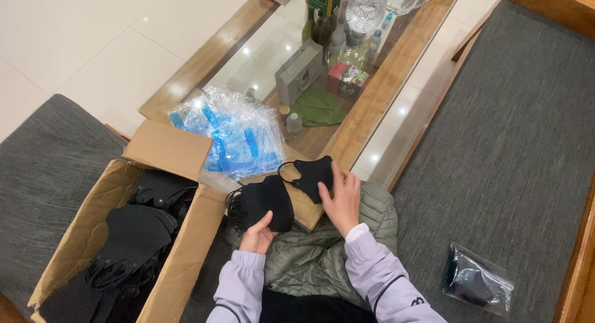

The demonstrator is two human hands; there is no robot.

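At fingertips: right hand (341,202) lay flat, fingers spread and released, pressing a single black mask (313,176) against table edge (378,87); nothing clenched there. Left hand (257,233) pinched lower edge of a black mask stack (263,205), thumb on top, rest of fingers hidden under it. Ear loops trailed off stack's left side, one loop curled beside single mask. Both sat over lap, on olive quilted jacket (322,255), just off table corner. Judged best handled by keeping thumb pinch near stack's fold, sliding single mask flat onto stack rather than lifting, and watching loops for snags. Clear blue-striped bags (232,134) were heaped on table just beyond. Open cardboard box (180,248) with more black masks stood at left. One filled bag (477,279) lay well apart on grey cushion (514,143) at right.
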